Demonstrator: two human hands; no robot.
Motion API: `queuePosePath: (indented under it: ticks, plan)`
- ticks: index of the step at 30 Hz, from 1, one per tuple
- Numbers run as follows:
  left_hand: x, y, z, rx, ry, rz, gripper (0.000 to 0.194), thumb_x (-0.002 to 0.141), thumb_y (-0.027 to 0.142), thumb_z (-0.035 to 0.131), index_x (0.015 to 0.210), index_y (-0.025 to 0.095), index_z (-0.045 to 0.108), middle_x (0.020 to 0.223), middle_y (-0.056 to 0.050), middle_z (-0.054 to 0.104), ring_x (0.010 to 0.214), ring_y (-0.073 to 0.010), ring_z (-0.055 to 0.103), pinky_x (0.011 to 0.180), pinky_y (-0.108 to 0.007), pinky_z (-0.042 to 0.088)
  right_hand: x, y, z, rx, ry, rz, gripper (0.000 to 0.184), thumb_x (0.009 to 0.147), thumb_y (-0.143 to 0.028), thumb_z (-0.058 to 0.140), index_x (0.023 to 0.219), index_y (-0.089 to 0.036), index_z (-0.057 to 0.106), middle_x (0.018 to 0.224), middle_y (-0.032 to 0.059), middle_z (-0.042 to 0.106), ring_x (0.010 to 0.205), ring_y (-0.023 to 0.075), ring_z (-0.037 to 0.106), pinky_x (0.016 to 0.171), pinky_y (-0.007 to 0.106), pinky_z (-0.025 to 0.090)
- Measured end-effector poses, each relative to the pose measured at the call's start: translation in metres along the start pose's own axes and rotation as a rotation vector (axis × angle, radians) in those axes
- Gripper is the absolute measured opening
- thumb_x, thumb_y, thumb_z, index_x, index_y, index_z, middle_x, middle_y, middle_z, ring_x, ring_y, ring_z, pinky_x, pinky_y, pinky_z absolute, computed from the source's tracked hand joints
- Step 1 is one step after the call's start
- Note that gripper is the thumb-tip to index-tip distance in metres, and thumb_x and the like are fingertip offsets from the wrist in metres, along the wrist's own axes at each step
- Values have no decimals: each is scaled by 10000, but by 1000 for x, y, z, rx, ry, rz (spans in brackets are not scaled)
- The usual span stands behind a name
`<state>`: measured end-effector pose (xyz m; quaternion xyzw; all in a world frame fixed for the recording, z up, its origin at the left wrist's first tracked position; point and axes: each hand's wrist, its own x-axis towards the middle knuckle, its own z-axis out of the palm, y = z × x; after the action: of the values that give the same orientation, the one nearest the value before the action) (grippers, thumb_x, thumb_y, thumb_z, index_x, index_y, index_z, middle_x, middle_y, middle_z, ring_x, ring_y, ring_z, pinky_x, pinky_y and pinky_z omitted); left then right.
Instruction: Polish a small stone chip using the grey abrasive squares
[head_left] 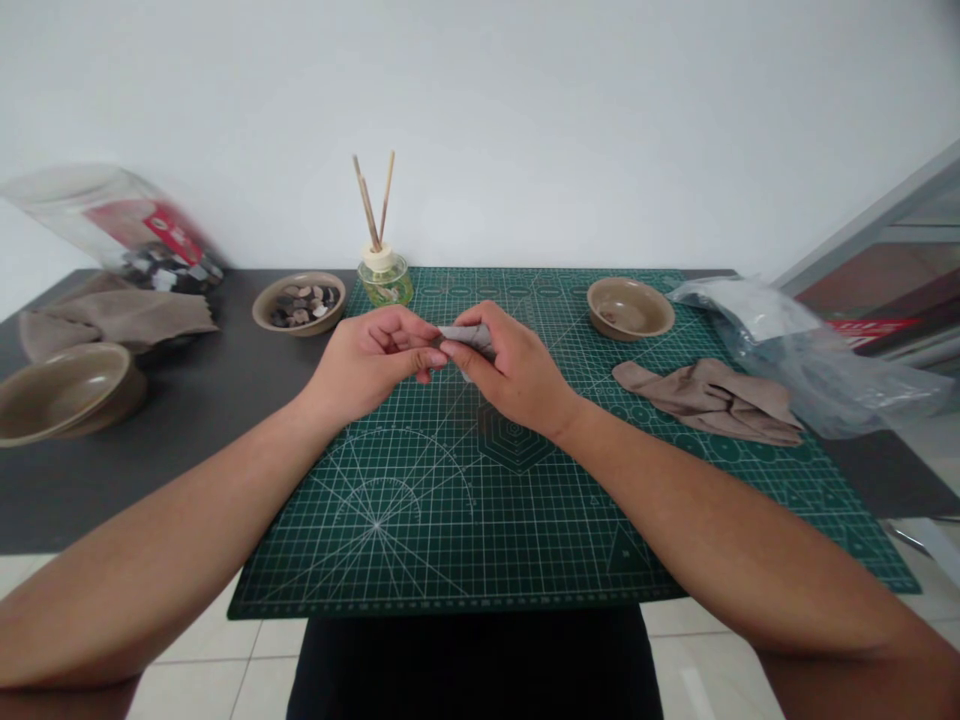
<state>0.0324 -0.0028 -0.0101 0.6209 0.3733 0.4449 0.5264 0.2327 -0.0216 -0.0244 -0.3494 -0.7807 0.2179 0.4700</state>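
Observation:
My left hand (379, 362) and my right hand (514, 370) meet above the middle of the green cutting mat (420, 480). A small folded piece of grey cloth (465, 334) is held between the thumb and fingers of my right hand. My left thumb and forefinger pinch together at the cloth's left end. Something small and brownish shows there, mostly hidden by the fingertips, so its kind is unclear. Behind my left hand stands a tan bowl (262, 312) with dark and brown flat round pieces (304, 303) in it.
At the back right, another tan bowl (652, 318) holds a small brown piece. A brown cloth (712, 400) and a clear plastic bag (840, 365) lie nearby. A reed diffuser (385, 278) stands behind. Leftward are a bowl (112, 400), a cloth (142, 312) and a bag (150, 230).

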Motion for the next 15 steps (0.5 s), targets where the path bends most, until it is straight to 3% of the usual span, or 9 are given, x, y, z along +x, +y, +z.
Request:
queuePosePath:
  ticks: [15]
  plan:
    - [0, -1, 0, 17, -2, -3, 349, 643, 310, 962, 785, 183, 670, 667, 5, 744, 537, -127, 678, 530, -243, 558, 0, -3, -1, -10, -25, 38, 207, 1028, -438, 572, 978, -239, 550, 932, 33, 669, 842, 186, 603, 781, 331, 461]
